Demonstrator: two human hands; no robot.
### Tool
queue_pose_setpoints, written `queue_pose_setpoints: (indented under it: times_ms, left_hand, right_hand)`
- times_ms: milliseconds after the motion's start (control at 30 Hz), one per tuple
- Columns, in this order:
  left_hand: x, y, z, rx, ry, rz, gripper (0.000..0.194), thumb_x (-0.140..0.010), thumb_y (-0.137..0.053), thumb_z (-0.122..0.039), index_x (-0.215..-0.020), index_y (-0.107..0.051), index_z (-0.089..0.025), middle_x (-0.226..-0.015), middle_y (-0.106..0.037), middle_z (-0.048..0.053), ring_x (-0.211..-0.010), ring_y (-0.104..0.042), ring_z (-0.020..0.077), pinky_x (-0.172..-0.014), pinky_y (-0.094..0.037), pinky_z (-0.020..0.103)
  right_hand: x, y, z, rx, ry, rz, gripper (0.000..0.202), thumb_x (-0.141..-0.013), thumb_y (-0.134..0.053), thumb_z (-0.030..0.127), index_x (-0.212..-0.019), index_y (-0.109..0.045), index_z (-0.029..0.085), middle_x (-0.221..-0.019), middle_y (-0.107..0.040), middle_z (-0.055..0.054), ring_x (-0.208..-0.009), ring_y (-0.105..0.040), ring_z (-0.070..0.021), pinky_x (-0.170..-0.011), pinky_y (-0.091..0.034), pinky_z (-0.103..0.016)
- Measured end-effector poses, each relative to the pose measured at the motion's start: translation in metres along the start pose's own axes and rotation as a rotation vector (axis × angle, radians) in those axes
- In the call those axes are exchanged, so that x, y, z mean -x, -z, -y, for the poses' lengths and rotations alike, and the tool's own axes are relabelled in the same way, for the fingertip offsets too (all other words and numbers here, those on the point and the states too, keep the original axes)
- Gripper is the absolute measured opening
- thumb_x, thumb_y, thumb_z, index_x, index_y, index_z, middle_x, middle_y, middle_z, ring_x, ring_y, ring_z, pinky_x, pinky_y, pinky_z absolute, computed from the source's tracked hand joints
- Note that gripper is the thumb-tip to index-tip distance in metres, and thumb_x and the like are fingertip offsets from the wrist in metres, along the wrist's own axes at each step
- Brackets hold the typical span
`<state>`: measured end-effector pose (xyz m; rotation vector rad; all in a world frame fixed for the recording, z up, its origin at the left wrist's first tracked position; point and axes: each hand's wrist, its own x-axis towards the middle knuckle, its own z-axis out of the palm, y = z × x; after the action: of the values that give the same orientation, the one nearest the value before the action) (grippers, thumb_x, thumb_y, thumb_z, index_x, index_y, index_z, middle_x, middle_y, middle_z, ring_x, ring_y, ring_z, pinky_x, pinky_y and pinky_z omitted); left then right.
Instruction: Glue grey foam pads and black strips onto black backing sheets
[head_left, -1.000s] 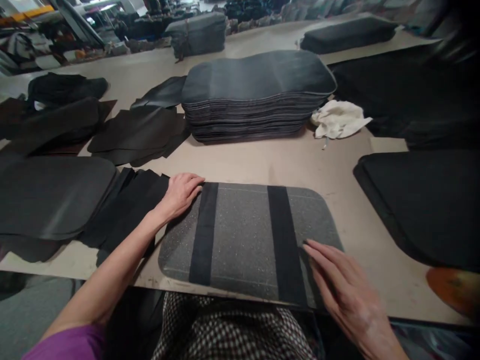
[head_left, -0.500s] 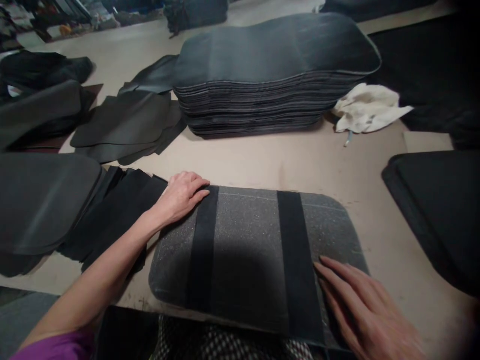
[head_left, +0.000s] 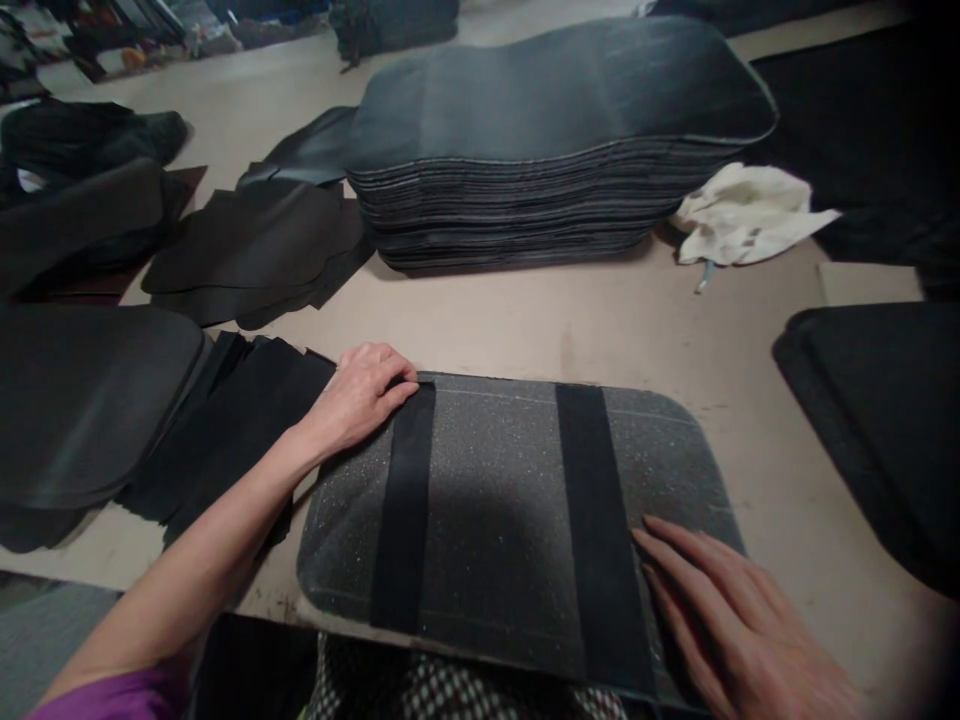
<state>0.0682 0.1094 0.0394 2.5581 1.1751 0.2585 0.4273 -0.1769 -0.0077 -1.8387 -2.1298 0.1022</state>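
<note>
A dark grey rounded panel [head_left: 495, 500] with a speckled face lies in front of me, with thin pale lines along its long edges. Two black strips cross it, a left strip [head_left: 405, 500] and a right strip [head_left: 600, 500]. At the far end of the left strip, my left hand [head_left: 367, 390] has thumb and fingers pinched on its top corner. My right hand [head_left: 727, 600] rests on the panel's right part, fingers stretched out, their tips beside the right strip's edge.
Behind the panel stands a tall stack of black panels [head_left: 555, 100]. A crumpled white cloth [head_left: 750, 215] lies to its right. More dark pieces [head_left: 82, 400] and loose black strips [head_left: 232, 440] lie on the left, and another dark stack [head_left: 892, 420] on the right.
My left fingers have curled in tighter, and the left strip's top end sits slightly lower, off the panel's far edge. My right hand stays in nearly the same place. The view has shifted slightly.
</note>
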Motion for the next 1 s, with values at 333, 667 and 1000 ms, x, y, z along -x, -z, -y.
queue_pose_setpoints:
  times_ms: [333,667,1000]
  left_hand:
    - [-0.003,-0.005,0.001,-0.011,0.013,-0.007,0.014,-0.102,-0.060,-0.037,-0.105,-0.066,-0.025,-0.105,-0.068,0.006,-0.105,-0.059,0.0252,-0.101,-0.045,0.047]
    - [-0.011,-0.013,0.001,-0.008,0.022,-0.032,0.017,-0.104,-0.056,-0.034,-0.098,-0.066,-0.022,-0.102,-0.068,0.006,-0.101,-0.059,0.0242,-0.095,-0.045,0.044]
    - [-0.010,-0.014,-0.005,0.068,0.068,-0.061,0.019,-0.105,-0.055,-0.037,-0.097,-0.064,-0.023,-0.101,-0.068,0.006,-0.102,-0.059,0.0239,-0.095,-0.046,0.043]
  right_hand:
    - [-0.005,0.003,0.006,0.012,0.008,-0.031,0.040,-0.110,-0.039,0.040,-0.140,-0.059,0.023,-0.141,-0.063,-0.008,-0.120,-0.062,-0.0288,-0.102,-0.048,-0.045]
    - [-0.006,0.003,0.005,0.010,0.015,-0.041,0.039,-0.111,-0.039,0.041,-0.139,-0.060,0.025,-0.139,-0.064,-0.007,-0.118,-0.064,-0.0286,-0.101,-0.050,-0.045]
    - [-0.003,0.001,0.003,0.007,0.007,-0.023,0.040,-0.110,-0.041,0.042,-0.142,-0.059,0.024,-0.144,-0.062,-0.007,-0.123,-0.062,-0.0292,-0.105,-0.049,-0.046]
